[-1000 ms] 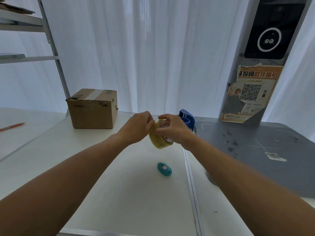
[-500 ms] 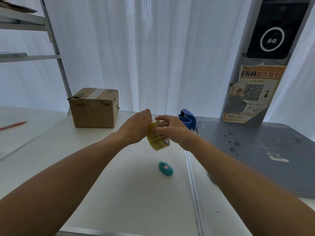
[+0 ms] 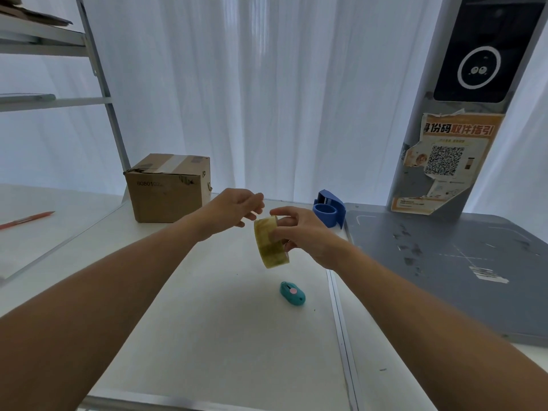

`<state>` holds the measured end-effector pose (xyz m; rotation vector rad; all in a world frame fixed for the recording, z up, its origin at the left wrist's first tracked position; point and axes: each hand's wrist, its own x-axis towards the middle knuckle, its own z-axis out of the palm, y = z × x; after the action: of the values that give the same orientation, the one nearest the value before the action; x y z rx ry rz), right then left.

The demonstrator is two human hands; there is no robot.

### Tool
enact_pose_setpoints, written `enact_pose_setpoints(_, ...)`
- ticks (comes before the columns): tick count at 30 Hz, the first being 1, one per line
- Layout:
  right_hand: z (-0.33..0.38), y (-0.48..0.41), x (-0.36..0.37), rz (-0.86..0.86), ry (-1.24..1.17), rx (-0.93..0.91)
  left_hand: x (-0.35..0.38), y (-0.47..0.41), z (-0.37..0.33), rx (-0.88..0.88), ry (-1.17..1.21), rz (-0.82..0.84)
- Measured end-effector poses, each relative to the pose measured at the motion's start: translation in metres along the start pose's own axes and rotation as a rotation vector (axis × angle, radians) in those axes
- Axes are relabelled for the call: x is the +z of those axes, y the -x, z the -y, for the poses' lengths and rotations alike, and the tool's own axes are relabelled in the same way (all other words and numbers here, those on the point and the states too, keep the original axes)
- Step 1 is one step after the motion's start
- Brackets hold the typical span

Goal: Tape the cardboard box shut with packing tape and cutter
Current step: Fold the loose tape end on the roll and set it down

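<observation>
A white tabletop (image 3: 207, 336) fills the near view, with a grey metal platform (image 3: 459, 277) at right. At far left sits a brown cardboard box (image 3: 167, 189), flaps down under a strip of clear tape, printed "6080102", well apart from both hands. Mid-scene, the right hand (image 3: 305, 232) holds a yellowish roll of clear packing tape (image 3: 270, 243) upright, fingers curled round its rim. The left hand (image 3: 235, 209) pinches thumb and forefinger together just beside the roll's top, probably lifting the tape's free end. A small teal oval cutter (image 3: 292, 293) lies near, below the roll, ready for cutting.
</observation>
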<state>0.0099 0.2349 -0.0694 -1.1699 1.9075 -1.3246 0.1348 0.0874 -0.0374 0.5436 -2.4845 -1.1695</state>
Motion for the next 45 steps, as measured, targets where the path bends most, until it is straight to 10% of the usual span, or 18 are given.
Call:
enact_pose_setpoints(21,0.005,-0.003,-0.001,0.173,0.001,0.048,0.000,-0.004,-0.008,0.187,-0.461,-0.035)
enact_pose_setpoints(45,0.010,0.007,0.012,0.252,0.139,0.088,-0.014,-0.007,-0.012,0.046,-0.351,0.194)
